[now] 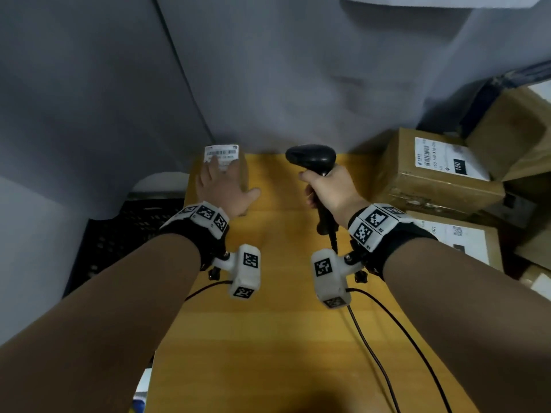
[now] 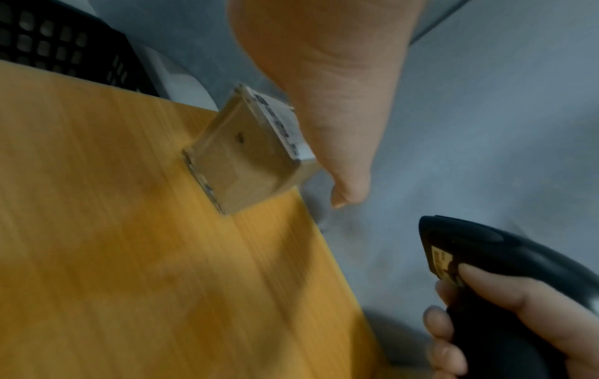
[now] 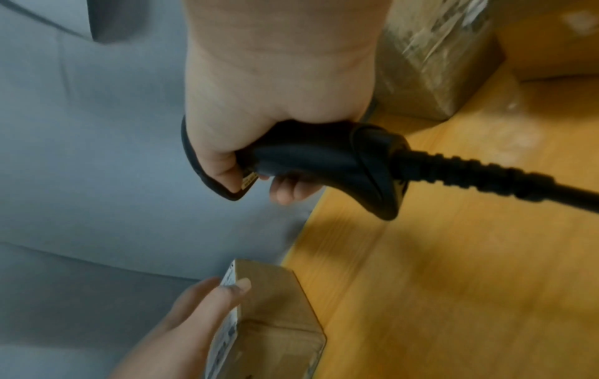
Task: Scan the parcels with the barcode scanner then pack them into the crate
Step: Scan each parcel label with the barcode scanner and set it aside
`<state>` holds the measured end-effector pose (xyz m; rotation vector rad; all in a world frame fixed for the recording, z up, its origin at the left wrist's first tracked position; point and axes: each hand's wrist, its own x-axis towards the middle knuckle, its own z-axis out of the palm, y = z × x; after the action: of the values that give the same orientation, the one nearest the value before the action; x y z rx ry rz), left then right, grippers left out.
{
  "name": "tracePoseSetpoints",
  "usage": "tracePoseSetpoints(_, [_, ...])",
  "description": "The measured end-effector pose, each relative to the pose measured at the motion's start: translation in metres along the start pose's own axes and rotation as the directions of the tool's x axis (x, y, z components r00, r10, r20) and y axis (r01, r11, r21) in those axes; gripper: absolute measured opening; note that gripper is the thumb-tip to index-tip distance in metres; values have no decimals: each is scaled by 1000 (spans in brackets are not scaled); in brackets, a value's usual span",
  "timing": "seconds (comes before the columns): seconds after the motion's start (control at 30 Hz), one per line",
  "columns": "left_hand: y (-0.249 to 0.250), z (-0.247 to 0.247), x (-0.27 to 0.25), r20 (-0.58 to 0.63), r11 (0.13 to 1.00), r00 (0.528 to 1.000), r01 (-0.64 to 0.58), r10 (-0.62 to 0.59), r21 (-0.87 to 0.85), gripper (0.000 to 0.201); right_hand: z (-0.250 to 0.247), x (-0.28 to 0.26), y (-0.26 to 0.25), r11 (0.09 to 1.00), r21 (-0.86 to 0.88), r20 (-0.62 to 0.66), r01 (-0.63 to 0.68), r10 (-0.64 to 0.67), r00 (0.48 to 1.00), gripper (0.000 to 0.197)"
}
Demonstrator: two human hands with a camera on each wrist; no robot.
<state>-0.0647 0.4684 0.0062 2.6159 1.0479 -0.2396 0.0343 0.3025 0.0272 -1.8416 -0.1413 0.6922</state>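
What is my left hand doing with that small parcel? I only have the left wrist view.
Observer: The head view shows the left hand resting straight fingers on the labelled top of the small parcel.
Operator: Any more parcels waiting?
Observer: Yes, several cardboard parcels are stacked right of the scanner.
Operator: Is the scanner corded?
Observer: Yes, the right wrist view shows a black cable leaving the handle in the right hand.

Small parcel (image 2: 246,153) at far desk (image 2: 129,243) edge, left hand (image 2: 327,84) open above it; right hand (image 2: 505,320) gripping black scanner (image 2: 505,256); black crate (image 2: 64,43) beyond.
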Motion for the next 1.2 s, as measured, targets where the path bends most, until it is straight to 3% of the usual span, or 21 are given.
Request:
tracePoseSetpoints(0.23, [91, 21, -58, 35, 962, 970, -234, 241, -139, 72, -97, -49, 27, 998, -68, -106, -13, 6, 994, 17])
tracePoseSetpoints(0.4, [174, 52, -94, 174, 928, 922, -311, 347, -205, 72, -191, -73, 40, 996, -90, -185, -24, 7, 983, 17])
tracePoseSetpoints(0.5, [218, 73, -109, 289, 928, 910, -202, 296, -312, 78, -240, -81, 54, 989, -136, -176, -59, 34, 984, 16])
tracePoseSetpoints(0.63, [243, 117, -120, 496, 927, 842, -10, 210, -375, 112, -279, -79, 86, 961, -260, -146, -91, 54, 988, 19])
tracePoseSetpoints(0.73, [245, 137, -130, 532, 880, 840, 166, 110, -444, 81, -288, -69, 103, 961, -244, -97, -128, 107, 990, 30])
tracePoseSetpoints(0.83, [242, 137, -141, 567, 806, 817, 266, 103, -529, 67, -287, -59, 109, 961, -231, -79, -155, 140, 987, 48])
tracePoseSetpoints(0.93, [232, 142, -149, 572, 666, 815, 375, 96, -645, 62, -285, -54, 111, 965, -167, 30, -204, 212, 977, 31])
tracePoseSetpoints(1.07, [221, 140, -162, 553, 445, 833, 508, -36, -737, 64, -281, -59, 116, 966, -124, 104, -225, 238, 966, 34])
tracePoseSetpoints(1.13, [219, 133, -165, 534, 328, 843, 524, -67, -786, 74, -282, -66, 115, 970, -59, 129, -235, 241, 962, 26])
tracePoseSetpoints(1.2, [219, 120, -171, 511, 251, 858, 507, -51, -825, 79, -283, -73, 114, 966, 27, 152, -258, 251, 956, 30])
